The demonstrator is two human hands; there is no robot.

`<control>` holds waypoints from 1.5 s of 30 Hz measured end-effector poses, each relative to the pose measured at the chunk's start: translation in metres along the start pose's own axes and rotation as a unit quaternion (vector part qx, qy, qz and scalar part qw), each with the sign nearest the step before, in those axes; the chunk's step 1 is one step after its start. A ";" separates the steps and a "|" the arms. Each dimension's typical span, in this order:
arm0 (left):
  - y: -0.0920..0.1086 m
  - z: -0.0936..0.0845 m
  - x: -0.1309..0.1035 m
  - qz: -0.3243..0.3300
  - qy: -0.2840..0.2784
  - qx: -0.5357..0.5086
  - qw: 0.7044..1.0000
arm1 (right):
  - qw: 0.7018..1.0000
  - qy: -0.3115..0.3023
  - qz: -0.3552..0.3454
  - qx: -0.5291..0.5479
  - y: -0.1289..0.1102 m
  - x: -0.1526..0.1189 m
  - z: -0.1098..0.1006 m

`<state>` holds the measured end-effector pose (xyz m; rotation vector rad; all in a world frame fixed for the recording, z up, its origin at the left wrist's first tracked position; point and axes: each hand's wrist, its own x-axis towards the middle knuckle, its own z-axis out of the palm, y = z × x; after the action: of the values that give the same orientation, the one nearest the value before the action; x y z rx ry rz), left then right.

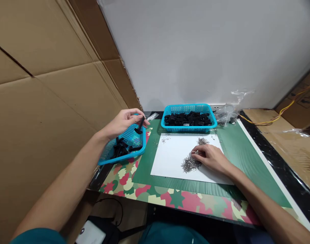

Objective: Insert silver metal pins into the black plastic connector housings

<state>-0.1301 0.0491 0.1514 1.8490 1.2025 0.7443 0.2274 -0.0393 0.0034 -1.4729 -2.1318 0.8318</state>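
Observation:
My left hand [131,118] is closed on a black plastic part [141,125], held tilted over the left blue basket [144,145]. More black parts [120,148] lie in that basket. Over the white sheet [167,156], my right hand [209,156] is pinched, with a thin, shiny small metal piece [194,151] showing at its fingertips. Just below those fingertips is a pile of small metal pieces [190,164]. A smaller pile [202,141] sits behind the hand, and a few bits [166,139] are scattered at the sheet's far left corner.
A second blue basket [189,128] full of black parts stands at the back, near the wall. Clear plastic bags [225,115] lie to its right. A green mat [144,169] lies under the sheet. Cardboard [55,101] rises on the left; a yellow cable [282,113] runs at right.

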 end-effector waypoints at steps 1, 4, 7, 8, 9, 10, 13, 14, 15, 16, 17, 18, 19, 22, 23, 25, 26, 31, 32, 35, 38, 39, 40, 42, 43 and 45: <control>0.002 0.016 0.000 0.009 -0.013 -0.044 0.999 | 1.000 -0.003 -0.001 0.002 0.000 0.000 -0.001; 0.000 0.067 0.004 0.036 -0.030 -0.152 0.987 | 1.000 -0.015 -0.001 0.007 0.000 0.001 -0.003; -0.007 0.119 0.010 0.023 -0.038 -0.276 0.960 | 1.000 -0.027 0.003 0.006 -0.001 0.002 -0.004; -0.010 0.135 0.011 0.005 -0.039 -0.315 0.948 | 1.000 -0.028 0.004 0.002 -0.001 0.002 -0.004; -0.012 0.150 0.013 -0.013 -0.043 -0.350 0.936 | 1.000 -0.028 0.003 -0.002 -0.002 0.003 -0.005; -0.015 0.163 0.014 -0.029 -0.051 -0.372 0.926 | 1.000 -0.029 0.001 -0.006 -0.002 0.003 -0.005; -0.024 0.189 0.015 -0.062 -0.065 -0.400 0.912 | 0.999 -0.031 -0.006 -0.023 -0.002 0.004 -0.005; -0.028 0.194 0.015 -0.070 -0.066 -0.403 0.910 | 0.999 -0.032 -0.009 -0.029 -0.001 0.005 -0.005; -0.031 0.197 0.014 -0.078 -0.067 -0.405 0.909 | 0.999 -0.034 -0.010 -0.034 -0.001 0.005 -0.005; -0.034 0.199 0.012 -0.085 -0.067 -0.407 0.907 | 0.999 -0.033 -0.010 -0.038 0.000 0.005 -0.005; -0.036 0.199 0.011 -0.091 -0.068 -0.408 0.906 | 0.999 -0.030 -0.007 -0.040 0.000 0.005 -0.005; -0.038 0.199 0.010 -0.096 -0.068 -0.411 0.904 | 0.999 -0.028 -0.003 -0.038 0.001 0.006 -0.006; -0.039 0.198 0.009 -0.098 -0.070 -0.415 0.902 | 0.999 -0.024 0.003 -0.033 0.001 0.006 -0.006; -0.040 0.196 0.007 -0.099 -0.076 -0.423 0.897 | 1.000 -0.020 0.017 -0.004 0.002 0.006 -0.009; -0.040 0.195 0.007 -0.101 -0.076 -0.422 0.898 | 1.000 -0.023 0.019 0.005 0.002 0.006 -0.010; -0.040 0.195 0.008 -0.109 -0.074 -0.414 0.901 | 0.999 -0.031 0.021 0.012 0.001 0.006 -0.011; -0.040 0.195 0.008 -0.108 -0.068 -0.409 0.904 | 0.999 -0.035 0.023 0.011 0.001 0.006 -0.011; -0.043 0.199 0.008 -0.064 -0.010 -0.365 0.929 | 0.999 -0.036 0.032 0.007 -0.001 0.006 -0.012; -0.044 0.200 0.008 -0.062 -0.002 -0.352 0.934 | 0.999 -0.035 0.034 0.008 -0.001 0.006 -0.012; -0.044 0.202 0.007 -0.062 0.016 -0.324 0.944 | 0.999 -0.032 0.039 0.000 -0.002 0.006 -0.012; -0.045 0.203 0.008 -0.061 0.018 -0.318 0.946 | 0.999 -0.032 0.040 -0.010 -0.002 0.005 -0.012; -0.046 0.203 0.008 -0.060 0.015 -0.321 0.945 | 0.999 -0.032 0.040 -0.010 -0.002 0.005 -0.011; -0.046 0.203 0.008 -0.057 0.012 -0.324 0.944 | 0.999 -0.033 0.040 -0.010 -0.002 0.005 -0.011; -0.048 0.204 0.008 -0.048 0.006 -0.328 0.943 | 0.999 -0.034 0.038 -0.007 -0.002 0.005 -0.011; -0.049 0.204 0.008 -0.045 0.004 -0.327 0.944 | 0.999 -0.032 0.036 -0.006 -0.002 0.005 -0.012; -0.050 0.205 0.008 -0.042 0.001 -0.316 0.948 | 0.999 -0.030 0.035 -0.003 -0.001 0.004 -0.012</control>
<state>0.0144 0.0068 0.0037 1.2580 0.8925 0.9493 0.2333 -0.0328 0.0129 -1.5519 -2.1390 0.9065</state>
